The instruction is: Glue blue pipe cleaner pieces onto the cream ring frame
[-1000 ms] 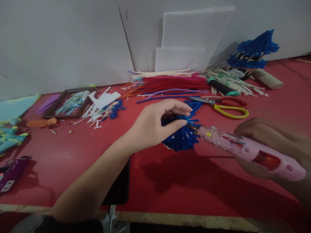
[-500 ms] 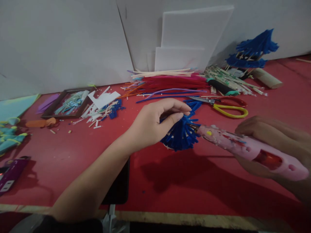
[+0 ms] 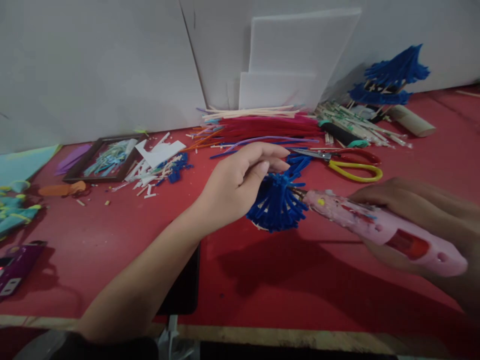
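Observation:
A small cone of blue pipe cleaners [image 3: 278,207], its strands fanning downward, is held just over the red table in the middle of the view. My left hand [image 3: 242,180] curls round its upper left side, thumb and fingers bent; some fingertips are hidden behind the hand and the strands. From the right, my right hand [image 3: 408,205] grips a pink hot glue gun [image 3: 378,227] smeared with dried glue. The gun's metal nozzle meets the upper right of the blue cone, close to my left fingertips.
Yellow-and-red-handled scissors [image 3: 354,170] lie behind the cone. Bundled pipe cleaners [image 3: 270,127] and wrapped sticks [image 3: 360,125] line the wall, beside a blue two-tiered model [image 3: 390,80]. Leftward are a framed tray [image 3: 71,175], paper scraps [image 3: 159,152] and a purple device [image 3: 22,267]. A black phone [image 3: 183,290] lies under my left forearm.
My left thumb has drawn back leftward off the top of the blue cone, uncovering more strands. The glue gun has shifted slightly left, its nozzle still at the cone.

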Demonstrator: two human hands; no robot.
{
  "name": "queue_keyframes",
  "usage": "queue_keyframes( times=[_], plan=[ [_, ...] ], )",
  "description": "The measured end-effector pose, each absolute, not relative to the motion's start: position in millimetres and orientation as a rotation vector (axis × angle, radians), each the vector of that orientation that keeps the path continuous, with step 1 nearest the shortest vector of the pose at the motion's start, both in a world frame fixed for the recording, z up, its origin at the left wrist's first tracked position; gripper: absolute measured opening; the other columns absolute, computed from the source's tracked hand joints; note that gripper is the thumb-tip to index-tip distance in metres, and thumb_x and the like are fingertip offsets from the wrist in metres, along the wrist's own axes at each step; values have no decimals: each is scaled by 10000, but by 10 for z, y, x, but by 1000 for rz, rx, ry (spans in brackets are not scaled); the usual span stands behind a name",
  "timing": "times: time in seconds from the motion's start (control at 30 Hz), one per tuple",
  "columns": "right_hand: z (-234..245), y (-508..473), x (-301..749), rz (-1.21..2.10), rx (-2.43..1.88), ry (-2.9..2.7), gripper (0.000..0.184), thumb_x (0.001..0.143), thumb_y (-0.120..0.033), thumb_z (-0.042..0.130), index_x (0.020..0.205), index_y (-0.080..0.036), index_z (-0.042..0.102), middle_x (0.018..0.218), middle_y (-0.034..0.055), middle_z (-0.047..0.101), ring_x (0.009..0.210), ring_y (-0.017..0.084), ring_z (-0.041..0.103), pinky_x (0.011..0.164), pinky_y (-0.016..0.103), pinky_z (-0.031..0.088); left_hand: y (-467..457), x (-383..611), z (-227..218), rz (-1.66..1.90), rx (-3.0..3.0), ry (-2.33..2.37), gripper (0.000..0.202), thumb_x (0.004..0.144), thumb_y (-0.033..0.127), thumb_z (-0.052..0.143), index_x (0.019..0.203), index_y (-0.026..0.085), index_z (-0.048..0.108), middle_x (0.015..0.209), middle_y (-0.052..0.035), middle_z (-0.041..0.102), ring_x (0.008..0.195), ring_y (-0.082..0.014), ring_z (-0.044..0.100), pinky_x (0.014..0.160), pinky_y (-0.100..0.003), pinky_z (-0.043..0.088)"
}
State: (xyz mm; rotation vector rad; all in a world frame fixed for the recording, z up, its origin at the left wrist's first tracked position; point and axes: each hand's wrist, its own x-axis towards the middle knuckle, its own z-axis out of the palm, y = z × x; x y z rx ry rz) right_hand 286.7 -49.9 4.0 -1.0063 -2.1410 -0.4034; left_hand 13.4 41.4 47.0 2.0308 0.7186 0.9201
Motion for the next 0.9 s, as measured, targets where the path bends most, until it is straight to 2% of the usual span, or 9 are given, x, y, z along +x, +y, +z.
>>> queue_keyframes(
  times=[0.23,0.37,0.6,0.73,0.9],
  plan=[
    [4,-566,2933,-320,-989,-2218,86,966,-220,613,1049,-226,591,877,57,672,750,191,655,669,352,524,414,142,481,948,2033,733,260,1018,125,463,1150,154,684,1079,-81,812,1031,-175,776,951,-294,613],
    [-39,-620,2947,-297,-1016,-2233,80,973,-209,581,1048,-235,582,874,56,650,734,185,636,635,340,504,404,149,460,940,1981,717,203,1010,154,523,1129,174,687,1083,-74,810,1048,-183,778,958,-302,612],
    [-24,-640,2875,-325,-1019,-2179,33,977,-235,568,1003,-251,556,823,42,629,694,182,617,599,334,492,386,164,454,925,1964,682,168,1006,154,547,1118,155,672,1095,-101,816,1051,-189,784,936,-303,619],
    [-6,-628,2836,-347,-1018,-2193,55,950,-224,575,975,-252,535,797,28,621,659,176,613,578,326,487,385,167,458,930,1984,689,187,1014,156,518,1129,139,666,1091,-106,818,1040,-174,785,922,-276,613],
    [-43,-665,2891,-350,-1086,-2216,74,941,-229,573,992,-260,529,810,34,631,677,185,617,573,336,479,385,163,455,932,1997,692,188,1018,149,512,1118,152,671,1081,-99,822,1035,-180,782,928,-299,612]
  ],
)
